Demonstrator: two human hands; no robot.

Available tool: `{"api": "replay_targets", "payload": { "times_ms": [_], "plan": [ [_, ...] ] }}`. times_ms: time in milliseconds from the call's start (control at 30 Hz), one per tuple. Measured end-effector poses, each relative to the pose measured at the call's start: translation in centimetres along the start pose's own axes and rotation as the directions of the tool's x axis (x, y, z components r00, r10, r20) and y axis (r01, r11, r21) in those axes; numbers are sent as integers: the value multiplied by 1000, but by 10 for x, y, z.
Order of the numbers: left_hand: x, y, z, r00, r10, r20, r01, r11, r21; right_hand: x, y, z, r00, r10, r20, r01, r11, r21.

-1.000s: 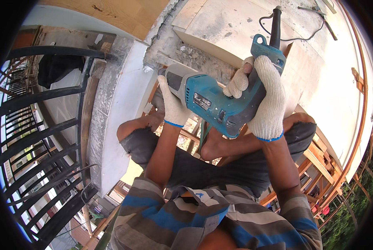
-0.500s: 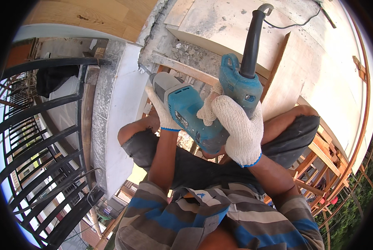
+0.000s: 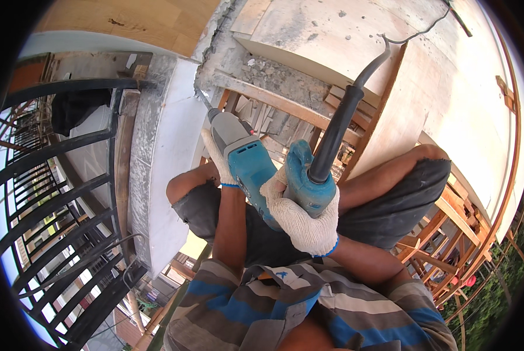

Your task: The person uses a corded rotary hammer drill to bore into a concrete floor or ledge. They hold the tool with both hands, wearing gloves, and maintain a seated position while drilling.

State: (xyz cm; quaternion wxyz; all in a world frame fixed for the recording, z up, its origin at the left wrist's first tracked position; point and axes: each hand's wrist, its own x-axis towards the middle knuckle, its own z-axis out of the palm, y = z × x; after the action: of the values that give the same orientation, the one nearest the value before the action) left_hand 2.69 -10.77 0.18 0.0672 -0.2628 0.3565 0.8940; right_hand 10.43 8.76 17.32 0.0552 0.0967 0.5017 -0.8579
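Power drill (image 3: pixel 253 167), blue body w/ grey front, held over the lap of a cross-legged person, btwn torso and white wall (image 3: pixel 171 155). Long axis oblique: front end aims up-L & away from the person, rear end sits down-R, close to the shirt. Bit (image 3: pixel 204 99) runs on along the same line, tip at the wall's chipped upper edge; contact too small to confirm. L hand (image 3: pixel 217 161), white glove w/ blue cuff, supports the front half from its L side, digits lying along the grey housing; those underneath hidden. R hand (image 3: pixel 304 227), similarly gloved, wrapped firmly round the rear handle (image 3: pixel 310 193). Black cord sleeve (image 3: pixel 337 133) rises from the handle toward upper R, its cord (image 3: pixel 374 65) continuing over the pale boards (image 3: pixel 449 105). Beyond bit: wooden beam (image 3: pixel 273 99), then grey rubble (image 3: pixel 282 77). Far L: black railing (image 3: pixel 54 140) w/ dark cloth (image 3: pixel 77 111) near its top. Below: dark trousers (image 3: pixel 382 221), striped shirt (image 3: pixel 238 304). Lower R: greenery (image 3: pixel 499 286) past timber framing (image 3: pixel 443 251)
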Motion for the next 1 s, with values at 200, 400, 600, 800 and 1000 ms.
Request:
{"api": "replay_targets", "payload": {
  "times_ms": [200, 400, 600, 800, 1000],
  "plan": [
    [0, 1, -13, 998, -2, -59, -2, 997, -82, -12, 14, 7, 988, -76, 133, 92, 990, -111],
    [0, 3, -70, 977, -142, 156, 157, 984, -89, -23, 17, 11, 967, -10, 256, 68, 973, -219],
    [-6, 10, -91, 959, -221, 176, 248, 957, -153, -29, 30, 32, 946, -195, 261, 271, 915, -300],
    [-12, 17, -95, 951, -248, 183, 278, 948, -158, -29, 42, 46, 902, -167, 398, 304, 901, -311],
    [-15, 20, -100, 945, -266, 191, 298, 940, -168, -35, 48, 55, 891, -161, 424, 315, 893, -323]
  ]
}}
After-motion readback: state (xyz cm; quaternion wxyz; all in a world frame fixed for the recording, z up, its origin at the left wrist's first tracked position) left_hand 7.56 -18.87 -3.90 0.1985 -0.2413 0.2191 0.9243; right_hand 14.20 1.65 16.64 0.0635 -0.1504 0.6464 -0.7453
